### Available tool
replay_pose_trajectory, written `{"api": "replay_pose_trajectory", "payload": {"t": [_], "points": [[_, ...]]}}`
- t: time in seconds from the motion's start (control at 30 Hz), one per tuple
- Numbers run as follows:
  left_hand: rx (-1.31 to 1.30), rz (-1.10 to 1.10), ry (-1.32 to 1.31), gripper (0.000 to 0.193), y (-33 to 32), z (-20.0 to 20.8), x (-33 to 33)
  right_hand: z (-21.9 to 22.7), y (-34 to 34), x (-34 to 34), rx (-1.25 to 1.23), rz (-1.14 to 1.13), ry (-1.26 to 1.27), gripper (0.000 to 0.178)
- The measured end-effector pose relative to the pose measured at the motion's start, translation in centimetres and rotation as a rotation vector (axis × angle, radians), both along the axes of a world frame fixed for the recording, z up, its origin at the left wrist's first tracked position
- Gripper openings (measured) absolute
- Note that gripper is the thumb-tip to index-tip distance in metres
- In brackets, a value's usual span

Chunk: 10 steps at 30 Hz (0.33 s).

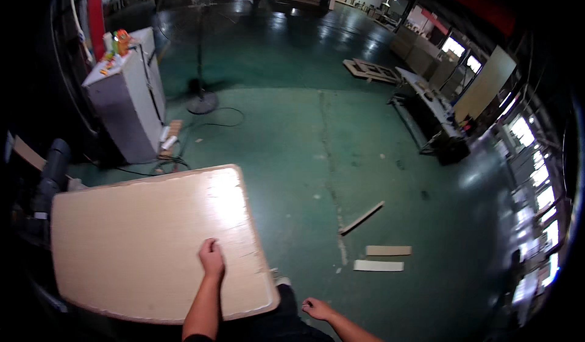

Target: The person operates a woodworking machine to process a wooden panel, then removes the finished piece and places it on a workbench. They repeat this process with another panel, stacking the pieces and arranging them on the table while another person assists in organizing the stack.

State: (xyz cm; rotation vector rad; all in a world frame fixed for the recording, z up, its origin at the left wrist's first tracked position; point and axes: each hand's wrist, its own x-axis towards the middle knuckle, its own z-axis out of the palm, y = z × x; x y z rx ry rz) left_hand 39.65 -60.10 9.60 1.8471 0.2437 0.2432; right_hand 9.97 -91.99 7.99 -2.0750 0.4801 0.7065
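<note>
A large pale wooden board with rounded corners lies flat in front of me, to the left. Its edge looks rough, and light glares off its far right part. My left hand is over the right half of this board, its fingers curled closed. Whether anything is inside them is hidden. Beyond the board's near right corner, beside my legs, my right hand hangs apart from it. Those fingers are also curled in, and I cannot make out what they hold, if anything.
A grey cabinet stands at the far left, with a floor fan and cables near it. Loose strips lie on the green floor to the right. Farther off are a workbench and a wooden frame.
</note>
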Motion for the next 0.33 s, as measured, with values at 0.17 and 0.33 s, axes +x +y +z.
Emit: {"api": "replay_pose_trajectory", "payload": {"t": [0.17, 0.33], "points": [[0.294, 0.095, -0.103, 0.016, -2.0, 3.7, -1.0, -1.8, -12.7, 2.6, -0.074, 0.000, 0.204, 0.036], [0.283, 0.235, -0.068, 0.017, -2.1, 2.9, 0.4, -6.7, -24.1, 4.5, -0.270, 0.041, 0.422, 0.034]]}}
